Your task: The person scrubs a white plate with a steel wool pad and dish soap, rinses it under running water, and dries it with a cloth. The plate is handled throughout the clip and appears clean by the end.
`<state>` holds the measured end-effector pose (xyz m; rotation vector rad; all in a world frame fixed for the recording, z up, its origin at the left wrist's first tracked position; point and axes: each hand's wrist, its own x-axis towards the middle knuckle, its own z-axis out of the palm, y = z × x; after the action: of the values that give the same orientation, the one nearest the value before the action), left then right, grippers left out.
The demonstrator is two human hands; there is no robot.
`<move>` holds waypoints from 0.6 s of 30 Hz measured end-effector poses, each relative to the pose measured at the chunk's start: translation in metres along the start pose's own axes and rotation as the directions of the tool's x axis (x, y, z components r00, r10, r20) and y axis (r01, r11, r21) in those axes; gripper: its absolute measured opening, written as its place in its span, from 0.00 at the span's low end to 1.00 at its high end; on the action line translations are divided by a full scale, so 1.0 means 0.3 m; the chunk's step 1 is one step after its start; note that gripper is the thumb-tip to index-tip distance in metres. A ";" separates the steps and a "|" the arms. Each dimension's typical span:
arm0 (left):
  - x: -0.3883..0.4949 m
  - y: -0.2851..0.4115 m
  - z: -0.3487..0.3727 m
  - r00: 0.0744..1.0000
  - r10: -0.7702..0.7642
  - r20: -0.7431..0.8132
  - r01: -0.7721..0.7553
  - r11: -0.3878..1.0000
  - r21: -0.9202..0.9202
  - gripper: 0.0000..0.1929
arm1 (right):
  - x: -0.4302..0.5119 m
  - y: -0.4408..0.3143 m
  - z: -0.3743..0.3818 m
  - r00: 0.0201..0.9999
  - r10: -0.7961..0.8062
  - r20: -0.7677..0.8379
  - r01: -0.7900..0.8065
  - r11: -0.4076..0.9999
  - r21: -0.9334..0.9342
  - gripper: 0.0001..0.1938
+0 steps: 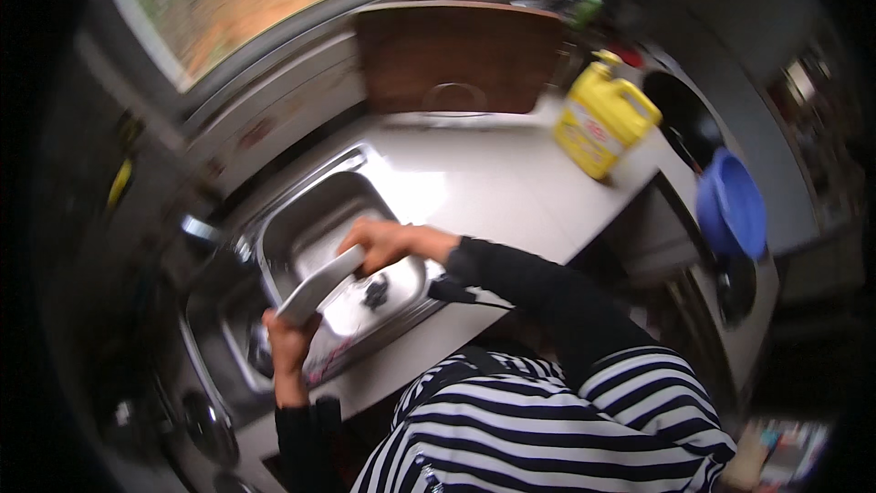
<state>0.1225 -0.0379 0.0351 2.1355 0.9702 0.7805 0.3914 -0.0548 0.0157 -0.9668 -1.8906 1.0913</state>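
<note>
A white dish, probably a plate [320, 287], is seen nearly edge-on, tilted over the stainless-steel sink basin [328, 195]. My left hand [291, 342] grips its lower left end. At its upper right end is my right hand [380, 244], closed around the rim, with the fingers partly hidden. Below the dish, a dark strainer or drain cover [376, 292] lies on the basin floor. The faucet [239, 246] stands by the divide between this basin and a second one at the left. Both hands are somewhat blurred.
A brown board [458, 58] leans at the back of the white countertop [479, 178]. To its right stands a yellow jug with a pump [602, 120]. Farther right are a blue plastic basin [729, 205] and a dark pan [684, 109]. A round metal lid [211, 428] lies at lower left.
</note>
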 end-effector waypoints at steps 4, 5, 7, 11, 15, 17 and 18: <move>0.013 -0.001 0.034 0.995 0.064 -0.072 -0.065 0.998 -0.001 0.10 | -0.031 0.025 0.009 0.990 -0.030 -0.135 0.017 0.995 -0.095 0.14; 0.015 -0.006 0.039 0.996 -0.086 0.012 0.086 0.978 -0.189 0.10 | -0.036 0.032 0.011 0.986 0.001 -0.167 -0.020 0.994 -0.110 0.19; 0.023 -0.019 0.054 0.992 -0.113 0.061 0.126 0.940 -0.316 0.13 | -0.051 0.048 0.011 0.974 0.010 -0.225 -0.090 0.934 -0.346 0.34; 0.040 -0.050 0.080 0.971 -0.238 0.029 0.229 0.883 -0.410 0.19 | -0.097 0.076 -0.004 0.911 0.006 -0.412 -0.168 0.918 -0.359 0.43; 0.054 -0.056 0.116 0.952 -0.297 -0.070 0.228 0.847 -0.481 0.22 | -0.159 0.096 -0.008 0.920 0.275 -0.279 0.015 0.688 0.726 0.34; 0.063 -0.054 0.131 0.939 -0.330 -0.091 0.246 0.835 -0.491 0.23 | -0.197 0.109 0.019 0.902 0.151 -0.405 -0.198 0.977 -0.075 0.21; 0.070 -0.053 0.138 0.931 -0.351 -0.096 0.262 0.831 -0.491 0.23 | -0.210 0.116 0.035 0.916 0.102 -0.388 -0.123 0.992 -0.030 0.21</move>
<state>0.1576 -0.0261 0.0030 1.4608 1.0582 0.9466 0.4188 -0.1009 -0.0337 -1.2356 -1.5617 0.8407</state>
